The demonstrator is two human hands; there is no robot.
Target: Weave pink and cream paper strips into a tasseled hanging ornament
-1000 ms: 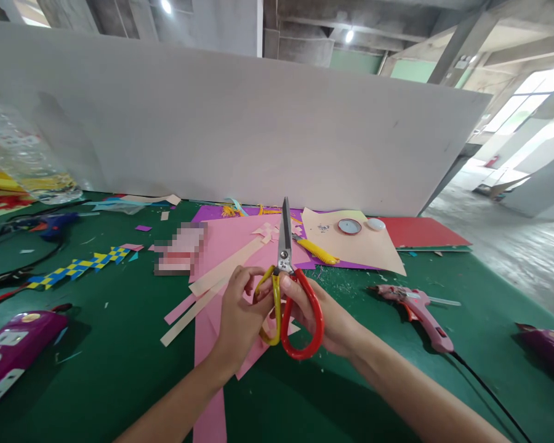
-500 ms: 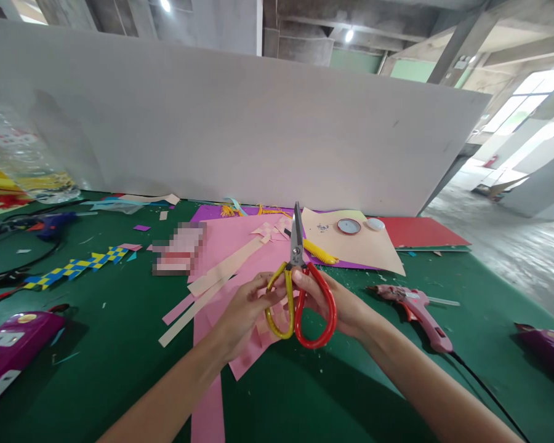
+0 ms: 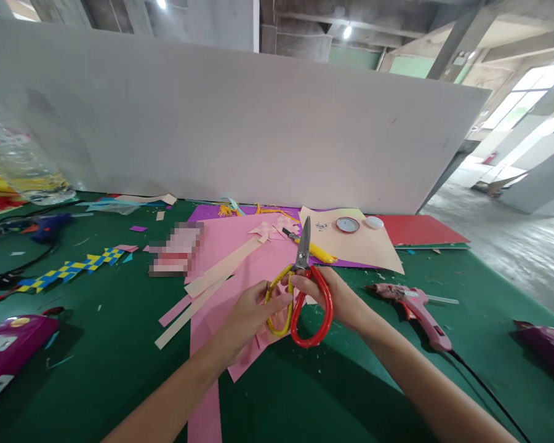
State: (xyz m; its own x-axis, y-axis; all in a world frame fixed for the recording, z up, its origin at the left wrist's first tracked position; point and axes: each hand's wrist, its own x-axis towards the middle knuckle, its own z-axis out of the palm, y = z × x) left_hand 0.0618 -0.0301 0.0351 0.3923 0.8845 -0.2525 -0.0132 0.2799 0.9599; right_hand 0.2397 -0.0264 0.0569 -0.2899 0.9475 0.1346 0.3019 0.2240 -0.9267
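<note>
Head view: scissors (image 3: pixel 303 251) in the grip of left fingers (image 3: pixel 279 301) and right fingers (image 3: pixel 305 285), some tips out of sight.

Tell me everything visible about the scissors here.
The scissors have closed, metal-looking grey blades, a pivot screw, plus a yellow loop and a red loop, glossy like plastic. Pointing upward in view, they appear raised over the green table, visually overlapping the yellow cutter. The left grip is on the yellow loop, the right grip on the red.

Scissors (image 3: pixel 303 253): 1 pair. From scissors: beyond, 1 utility knife (image 3: pixel 322 252); right, 1 pink glue gun (image 3: pixel 422 311); left, 1 clear bottle (image 3: pixel 21 157).
</note>
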